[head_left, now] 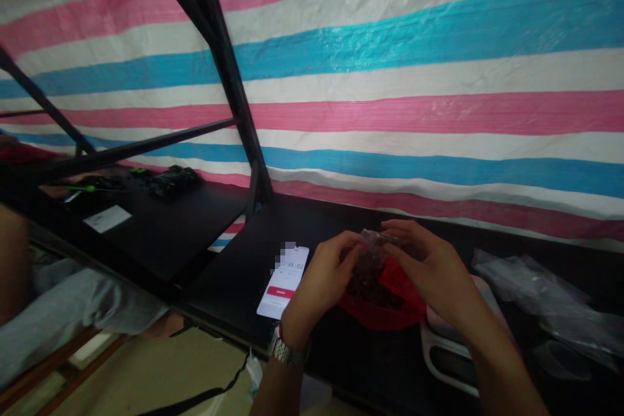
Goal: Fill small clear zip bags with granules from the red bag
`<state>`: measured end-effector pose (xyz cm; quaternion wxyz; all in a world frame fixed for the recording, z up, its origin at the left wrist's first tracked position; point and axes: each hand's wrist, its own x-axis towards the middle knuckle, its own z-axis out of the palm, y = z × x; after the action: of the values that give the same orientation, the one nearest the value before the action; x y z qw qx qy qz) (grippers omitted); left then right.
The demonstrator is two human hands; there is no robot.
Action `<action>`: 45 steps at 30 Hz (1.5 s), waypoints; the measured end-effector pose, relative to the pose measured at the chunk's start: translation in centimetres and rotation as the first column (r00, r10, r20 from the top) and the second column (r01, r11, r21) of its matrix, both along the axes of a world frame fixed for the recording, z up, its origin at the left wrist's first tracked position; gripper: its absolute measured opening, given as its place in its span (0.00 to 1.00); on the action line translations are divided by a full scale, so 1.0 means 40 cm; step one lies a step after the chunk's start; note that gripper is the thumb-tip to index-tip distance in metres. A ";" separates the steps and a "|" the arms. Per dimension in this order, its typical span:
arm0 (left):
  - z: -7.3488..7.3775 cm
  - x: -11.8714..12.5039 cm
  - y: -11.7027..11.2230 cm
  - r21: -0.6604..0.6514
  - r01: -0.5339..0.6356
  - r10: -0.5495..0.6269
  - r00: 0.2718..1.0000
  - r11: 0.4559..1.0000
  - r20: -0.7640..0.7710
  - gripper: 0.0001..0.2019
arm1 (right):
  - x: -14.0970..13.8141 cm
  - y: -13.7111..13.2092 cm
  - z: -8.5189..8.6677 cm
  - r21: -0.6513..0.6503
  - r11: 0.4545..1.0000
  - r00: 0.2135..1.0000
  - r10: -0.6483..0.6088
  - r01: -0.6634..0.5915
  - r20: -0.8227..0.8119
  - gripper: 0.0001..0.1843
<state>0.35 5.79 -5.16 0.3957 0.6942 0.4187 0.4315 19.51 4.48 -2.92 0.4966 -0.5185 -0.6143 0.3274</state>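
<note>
Pinched between both hands is a small clear plastic bag (373, 238), crumpled at its top. My left hand (336, 263), with a metal-banded watch (286, 348) on its wrist, has its fingers closed on the bag's left side. The fingers of my right hand (429, 260) are closed on its right side. Just below the hands, an opened red plastic bag (385, 322) lies on the black table, with many small dark brown pieces (373, 289) inside. My hands partly cover it. A white scale (439, 364) sits under my right forearm.
Left of my hands lies a lit phone (283, 289) showing a timer. Several clear plastic bags (550, 305) are spread at the right. A black metal frame (229, 78) rises before the striped sheet. Further left, a seated person (82, 305) is beside another table with a dark bundle (173, 180).
</note>
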 end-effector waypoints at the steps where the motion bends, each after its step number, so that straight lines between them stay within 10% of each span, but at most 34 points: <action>1: -0.001 -0.003 0.001 -0.004 -0.010 0.010 1.000 1.000 -0.002 0.10 | 0.001 -0.001 -0.001 0.003 1.000 1.000 0.001 -0.001 -0.010 0.20; 31: 0.005 -0.005 -0.002 0.002 -0.023 0.023 1.000 1.000 -0.005 0.09 | 0.022 0.011 -0.008 0.151 0.964 0.974 -0.226 0.220 0.026 0.18; 35: 0.015 -0.014 -0.009 -0.013 -0.090 0.090 0.996 0.996 -0.014 0.09 | 0.125 0.013 0.017 0.117 0.856 0.860 -0.510 0.504 0.023 0.19; 40: 0.029 -0.038 -0.019 -0.012 -0.104 0.102 0.991 0.995 -0.083 0.09 | 0.333 -0.025 0.023 -0.022 0.486 0.471 -0.833 0.873 0.289 0.09; 45: 0.034 -0.040 -0.019 0.032 -0.125 0.127 0.987 0.992 -0.100 0.10 | 0.484 -0.078 -0.039 -0.034 0.476 0.429 -0.758 0.879 0.492 0.09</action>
<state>-1.24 5.03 -3.82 0.3368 0.6925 0.4758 0.4249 38.86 1.37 -4.50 0.3706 -0.8739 -0.3143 0.0085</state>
